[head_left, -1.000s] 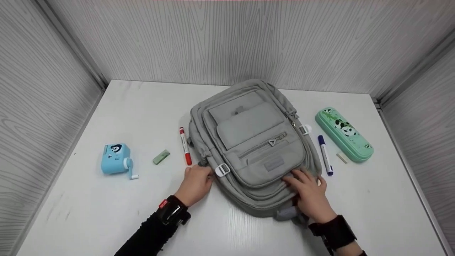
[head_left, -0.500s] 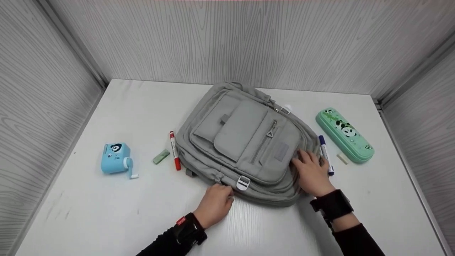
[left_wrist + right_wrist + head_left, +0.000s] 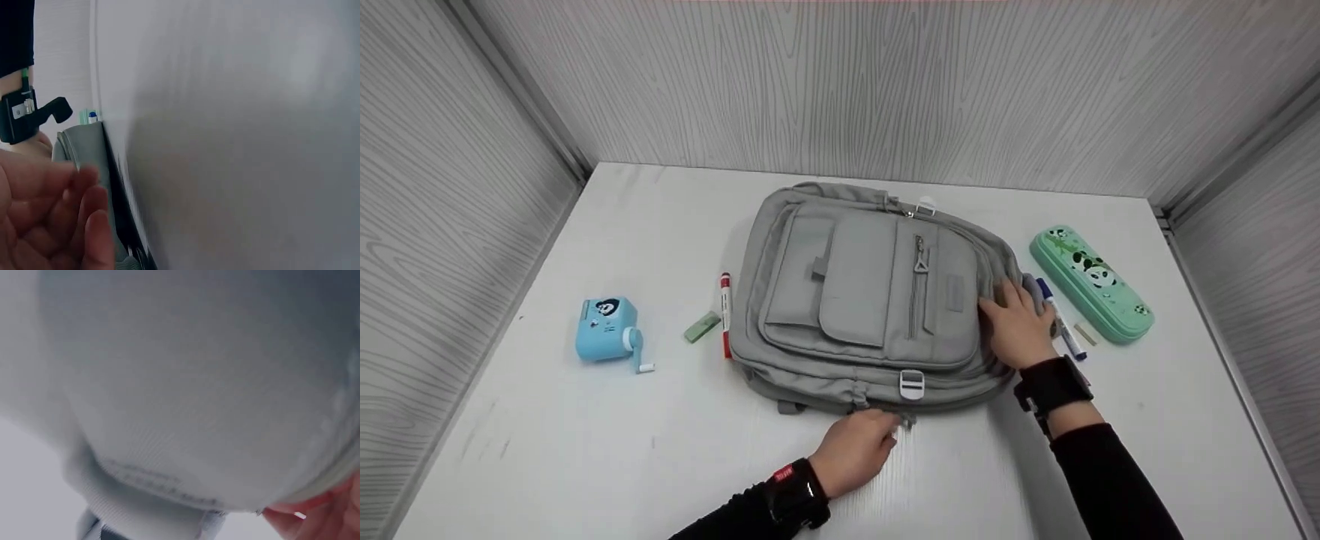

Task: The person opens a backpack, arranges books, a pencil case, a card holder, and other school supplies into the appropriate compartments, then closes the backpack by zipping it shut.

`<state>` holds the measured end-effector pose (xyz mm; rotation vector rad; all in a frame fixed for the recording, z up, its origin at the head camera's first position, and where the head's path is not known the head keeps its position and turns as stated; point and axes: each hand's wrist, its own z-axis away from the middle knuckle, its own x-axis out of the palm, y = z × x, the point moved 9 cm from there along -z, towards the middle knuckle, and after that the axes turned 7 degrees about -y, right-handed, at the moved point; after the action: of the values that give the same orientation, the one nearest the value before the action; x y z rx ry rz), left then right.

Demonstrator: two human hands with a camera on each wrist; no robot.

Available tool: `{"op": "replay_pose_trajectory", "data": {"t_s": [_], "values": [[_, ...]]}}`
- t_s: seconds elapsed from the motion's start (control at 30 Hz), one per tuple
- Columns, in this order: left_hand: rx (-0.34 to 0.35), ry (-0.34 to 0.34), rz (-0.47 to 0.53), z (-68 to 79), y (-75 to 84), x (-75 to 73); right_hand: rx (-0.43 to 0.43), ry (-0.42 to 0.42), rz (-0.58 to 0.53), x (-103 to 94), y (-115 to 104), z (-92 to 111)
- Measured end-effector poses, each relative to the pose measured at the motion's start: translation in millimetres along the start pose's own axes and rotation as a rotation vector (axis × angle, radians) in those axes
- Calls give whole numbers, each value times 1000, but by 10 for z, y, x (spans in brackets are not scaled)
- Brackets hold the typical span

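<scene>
A grey backpack (image 3: 859,277) lies flat on the white table, front pocket up, with its top toward the left and its base toward the right. My right hand (image 3: 1020,326) grips the base end, its fingers spread over the fabric. In the right wrist view those fingers (image 3: 332,512) show at the bag's seam. At the bag's near side is my left hand (image 3: 856,450), right by a white strap buckle (image 3: 912,385). The left wrist view shows the left fingers (image 3: 95,205) loosely curled with nothing between them, beside the bag's edge.
Left of the bag are a red marker (image 3: 725,300), a green eraser (image 3: 702,328) and a blue crank sharpener (image 3: 607,330). At right lie a blue marker (image 3: 1061,319), a small beige stick (image 3: 1085,334) and a green panda pencil case (image 3: 1091,283). Panelled walls enclose the table.
The backpack has turned anticlockwise, its top swinging to the left. My left hand has moved right and nearer, my right hand upward with the base. The red marker has shifted left beside the bag.
</scene>
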<state>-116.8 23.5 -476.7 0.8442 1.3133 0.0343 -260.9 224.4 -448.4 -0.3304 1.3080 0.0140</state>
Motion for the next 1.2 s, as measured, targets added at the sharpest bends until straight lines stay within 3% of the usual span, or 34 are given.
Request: {"op": "replay_pose_trajectory", "data": {"t_s": [0.13,0.27,0.4,0.47,0.53,0.6,0.7,0.8,1.0,1.2], "values": [[8,44,7,34,-19,-147,-21,52,-83,-34,-2,60],[87,186,-48,125,-62,-433,-95,244,-212,-105,-207,306],[139,386,-218,225,-159,-700,-301,521,-266,-152,-686,721],[140,437,-275,249,-223,-765,-423,586,-262,-92,-967,937],[132,449,-301,250,-279,-782,-501,553,-265,36,-1211,1086],[125,439,-309,241,-313,-768,-499,434,-288,213,-1372,1145],[120,413,-311,228,-321,-717,-361,231,-290,495,-1453,1121],[116,393,-314,219,-301,-664,-223,141,-221,683,-1448,1069],[127,374,-333,191,-230,-594,-108,194,-154,778,-1461,906],[132,358,-323,157,-195,-562,-78,264,-68,751,-1538,795]]}}
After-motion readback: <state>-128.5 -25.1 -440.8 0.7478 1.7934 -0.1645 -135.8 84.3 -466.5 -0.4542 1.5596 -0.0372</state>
